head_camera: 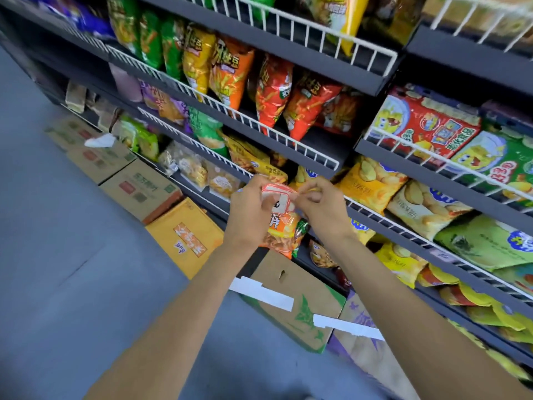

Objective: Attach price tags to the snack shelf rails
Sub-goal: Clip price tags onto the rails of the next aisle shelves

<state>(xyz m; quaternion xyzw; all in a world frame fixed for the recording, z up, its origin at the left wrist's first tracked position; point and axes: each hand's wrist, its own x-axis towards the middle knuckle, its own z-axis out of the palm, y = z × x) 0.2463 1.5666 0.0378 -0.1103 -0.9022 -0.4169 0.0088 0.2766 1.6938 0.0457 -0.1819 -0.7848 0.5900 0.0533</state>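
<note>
Two hands meet in front of the snack shelves; the left hand (pixel 250 207) grips a sheet of red-bordered price tags (pixel 278 196), and the right hand (pixel 318 207) pinches its right edge, probably peeling one off; the sheet sits between them, long axis running roughly left to right; the nearest shelf rail (pixel 403 228) lies just beyond and to the right, so the right hand looks closer to it.

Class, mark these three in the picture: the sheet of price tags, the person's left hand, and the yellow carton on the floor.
sheet of price tags (pixel 278 194), head view, on its red-bordered top label.
left hand (pixel 249 210), head view, on the back of the hand.
yellow carton (pixel 184 235), head view, on its top face.
</note>
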